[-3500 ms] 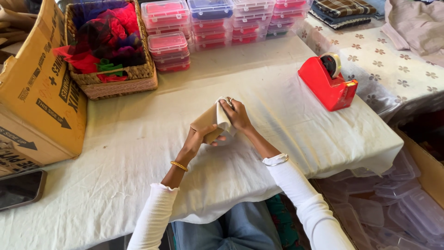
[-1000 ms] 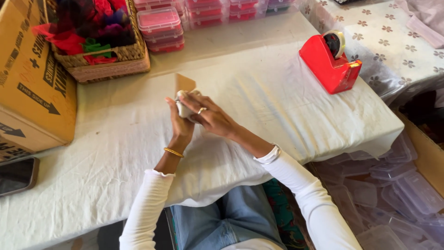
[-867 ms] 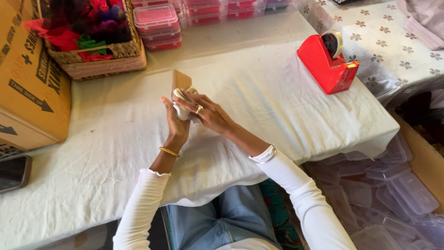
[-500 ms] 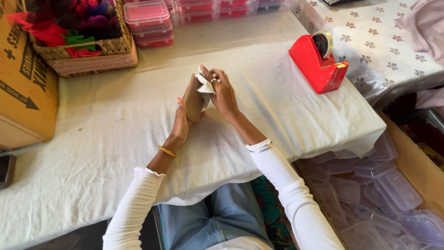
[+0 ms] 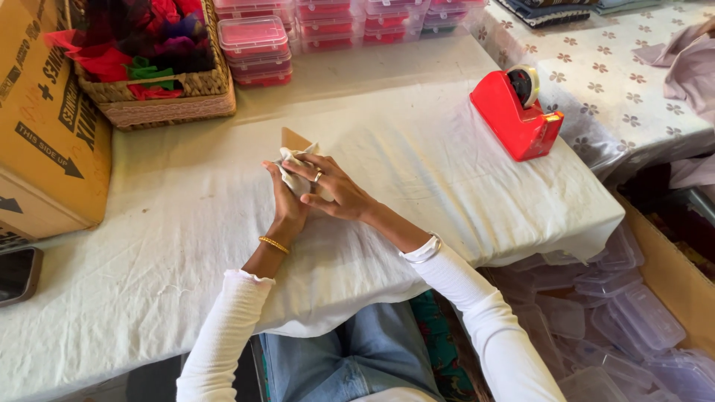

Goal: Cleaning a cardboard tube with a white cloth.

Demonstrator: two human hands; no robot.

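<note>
Lowered packet [image 5: 296, 160] between both hands' fingers [image 5: 302, 167]

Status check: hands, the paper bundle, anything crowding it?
Both hands: left hand and right hand closed around the white paper bundle. Brown card pokes out behind. Tape dispenser and basket stand well apart.

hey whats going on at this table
A person seated at a cloth-covered table holds a small brown paper piece wrapped with white tissue between both hands. The left hand cups it from below; the right hand presses over it. A red tape dispenser sits to the right, apart.
</note>
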